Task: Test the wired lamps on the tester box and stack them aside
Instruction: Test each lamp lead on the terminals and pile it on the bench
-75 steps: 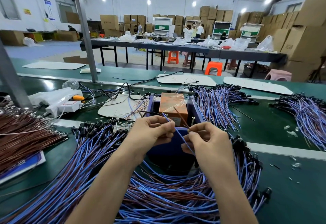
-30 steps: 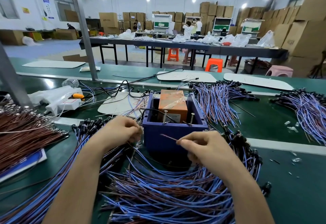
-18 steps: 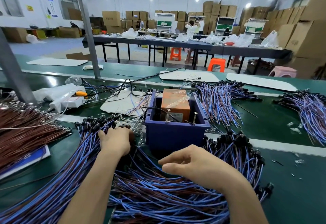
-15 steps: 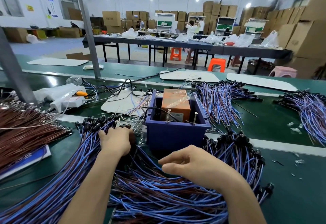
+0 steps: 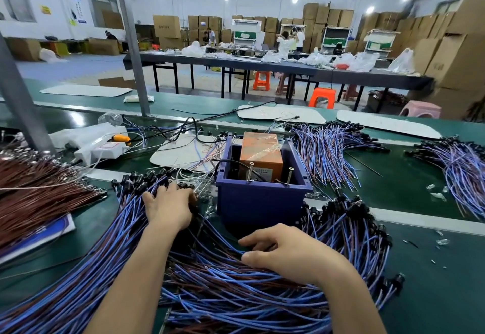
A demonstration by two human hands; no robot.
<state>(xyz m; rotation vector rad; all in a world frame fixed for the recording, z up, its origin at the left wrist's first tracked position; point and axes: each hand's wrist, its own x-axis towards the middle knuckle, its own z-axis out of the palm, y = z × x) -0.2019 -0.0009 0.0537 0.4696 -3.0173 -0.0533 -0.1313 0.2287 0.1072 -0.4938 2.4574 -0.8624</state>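
Far left: brown wire bundle (image 5: 39, 197). power strip (image 5: 101, 149), red-edged label unreadable. left hand (image 5: 169, 209) down on black lamp heads, fingertips hidden, grip unclear. wired lamps (image 5: 223, 294) heaped before blue tester box (image 5: 262, 205); print on orange block (image 5: 259, 153) too blurred. right hand (image 5: 286, 252) loosely curled, resting on wires, nothing pinched. stacked bundle (image 5: 328, 149) beyond, right.

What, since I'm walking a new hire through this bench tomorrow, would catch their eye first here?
The sprawling pile of blue-and-brown wired lamps fills the near bench, with the left hand and right hand resting on it. Behind them, mid-bench, stands the dark blue tester box holding an orange block; a brown wire bundle fans out at the far left.
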